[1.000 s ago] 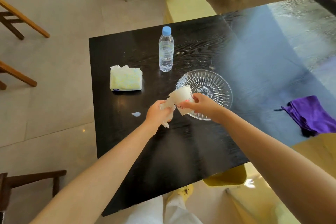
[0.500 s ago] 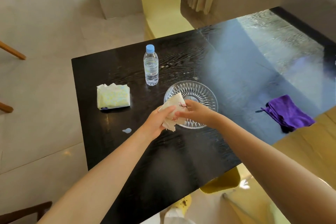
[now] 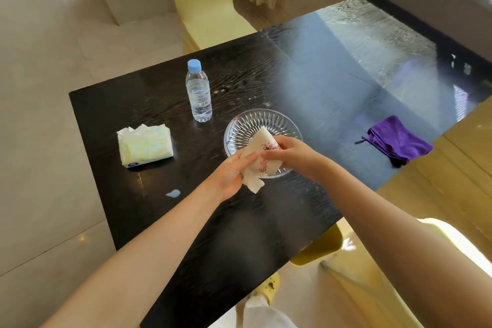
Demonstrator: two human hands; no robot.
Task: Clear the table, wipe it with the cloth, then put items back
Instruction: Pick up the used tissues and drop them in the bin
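Observation:
Over the near rim of a clear cut-glass bowl (image 3: 255,122), both hands hold a white paper cup (image 3: 263,150) with a pink flower print. My right hand (image 3: 292,154) grips the cup from the right. My left hand (image 3: 229,176) presses a white tissue (image 3: 251,184) against its lower side. Also on the black table (image 3: 127,104) are a water bottle (image 3: 199,93) with a blue cap, a soft tissue pack (image 3: 145,145) and, at the right, a crumpled purple cloth (image 3: 396,141). A small pale spill (image 3: 173,193) lies left of my left wrist.
A yellow chair (image 3: 213,21) stands at the table's far side. Another yellow seat (image 3: 439,194) is at the right edge by my right arm. Tiled floor runs along the left. The far right of the tabletop reflects bright window light.
My left hand with the tissue has closed in onto the cup's side. The cup has tipped and sits lower over the bowl's rim. The view has tilted up.

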